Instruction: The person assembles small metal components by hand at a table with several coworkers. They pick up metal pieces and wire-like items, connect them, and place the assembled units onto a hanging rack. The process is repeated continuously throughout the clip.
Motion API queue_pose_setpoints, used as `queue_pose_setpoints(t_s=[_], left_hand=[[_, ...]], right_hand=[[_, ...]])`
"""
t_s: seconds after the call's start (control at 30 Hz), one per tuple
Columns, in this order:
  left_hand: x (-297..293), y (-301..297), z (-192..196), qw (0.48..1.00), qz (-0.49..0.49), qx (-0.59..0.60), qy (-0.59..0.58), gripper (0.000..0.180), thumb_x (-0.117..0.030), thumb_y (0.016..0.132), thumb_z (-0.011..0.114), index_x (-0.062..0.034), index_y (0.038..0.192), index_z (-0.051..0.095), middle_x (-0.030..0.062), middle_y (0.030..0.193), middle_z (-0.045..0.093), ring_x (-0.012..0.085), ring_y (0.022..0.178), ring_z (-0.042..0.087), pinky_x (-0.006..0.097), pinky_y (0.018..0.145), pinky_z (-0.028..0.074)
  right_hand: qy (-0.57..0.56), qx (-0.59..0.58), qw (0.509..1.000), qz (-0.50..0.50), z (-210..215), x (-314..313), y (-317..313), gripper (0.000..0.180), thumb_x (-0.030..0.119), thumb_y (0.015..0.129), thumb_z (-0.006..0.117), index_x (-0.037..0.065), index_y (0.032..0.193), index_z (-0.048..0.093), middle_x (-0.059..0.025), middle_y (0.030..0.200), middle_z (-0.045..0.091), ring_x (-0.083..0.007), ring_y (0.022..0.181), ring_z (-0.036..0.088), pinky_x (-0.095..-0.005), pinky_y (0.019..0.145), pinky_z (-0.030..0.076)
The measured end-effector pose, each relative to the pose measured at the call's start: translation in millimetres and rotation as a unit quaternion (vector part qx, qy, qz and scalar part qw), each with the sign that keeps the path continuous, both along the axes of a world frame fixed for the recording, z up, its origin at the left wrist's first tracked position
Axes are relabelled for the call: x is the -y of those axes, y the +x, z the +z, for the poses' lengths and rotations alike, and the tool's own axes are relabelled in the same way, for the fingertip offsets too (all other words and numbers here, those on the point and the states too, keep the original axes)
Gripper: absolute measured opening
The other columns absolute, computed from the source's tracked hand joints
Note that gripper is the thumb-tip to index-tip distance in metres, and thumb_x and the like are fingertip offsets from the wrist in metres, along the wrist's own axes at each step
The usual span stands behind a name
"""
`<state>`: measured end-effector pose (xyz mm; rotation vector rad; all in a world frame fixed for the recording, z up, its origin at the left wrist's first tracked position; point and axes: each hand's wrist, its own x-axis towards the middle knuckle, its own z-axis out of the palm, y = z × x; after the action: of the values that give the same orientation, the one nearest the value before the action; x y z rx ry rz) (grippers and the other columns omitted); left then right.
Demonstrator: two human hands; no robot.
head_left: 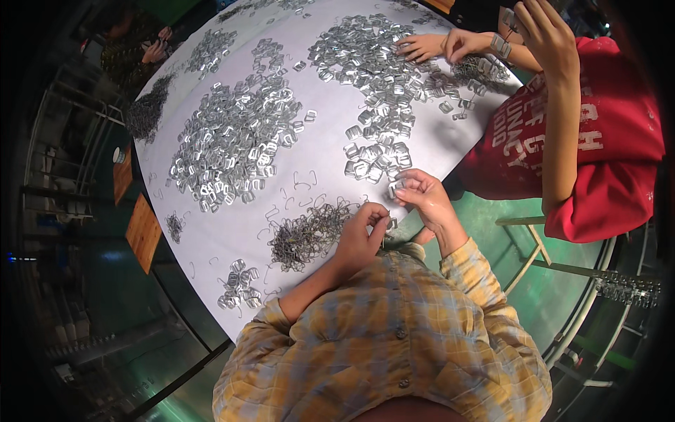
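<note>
Right hand point(434, 205) — grip pinching silvery rectangular metal buckle point(398, 187) at edge of white-covered bench point(327, 158). Left hand point(362, 235) pinched, seemingly on small silvery metal piece point(391, 224) — beside tangled dark wire hooks point(302, 239). Light, steady pinch advisable.

Around us the room sinks into darkness toward its edges, while light falls brightly on the big white-topped table point(320, 144) and leaves a sheen on the green floor point(474, 219). To our left we see two brown wooden boards point(144, 234) beside the table's edge, and past them a rack of pale metal bars point(86, 105) in shadow. On our right stands a pale frame point(524, 221); far left glows a small blue light point(20, 259).
</note>
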<state>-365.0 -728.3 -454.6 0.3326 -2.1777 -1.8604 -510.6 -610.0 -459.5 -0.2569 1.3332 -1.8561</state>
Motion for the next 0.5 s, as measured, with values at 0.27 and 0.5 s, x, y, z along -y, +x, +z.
queue_pose_setpoints(t_s=[0.27, 0.5], left_hand=[[-8, -6, 2, 0.999, 0.039, -0.012, -0.033, 0.010, -0.001, 0.085, 0.060, 0.0011, 0.094, 0.057, 0.0085, 0.081, 0.065, 0.0118, 0.075, 0.062, 0.026, 0.069, 0.049], [-6, 0, -1, 0.996, 0.040, -0.044, -0.072, 0.012, -0.003, 0.082, 0.064, 0.0004, 0.092, 0.059, 0.0122, 0.081, 0.064, 0.0191, 0.072, 0.064, 0.030, 0.062, 0.048]], right_hand=[[-0.014, -0.023, 1.000, 0.005, 12, -23, 29, 0.019, -0.006, 0.077, 0.068, -0.002, 0.093, 0.058, -0.0090, 0.084, 0.066, -0.0123, 0.076, 0.064, -0.0240, 0.072, 0.051], [-0.007, -0.111, 0.993, -0.032, 15, -21, 40, 0.017, -0.007, 0.077, 0.068, -0.003, 0.091, 0.059, -0.0076, 0.085, 0.066, -0.0106, 0.077, 0.062, -0.0223, 0.071, 0.051]])
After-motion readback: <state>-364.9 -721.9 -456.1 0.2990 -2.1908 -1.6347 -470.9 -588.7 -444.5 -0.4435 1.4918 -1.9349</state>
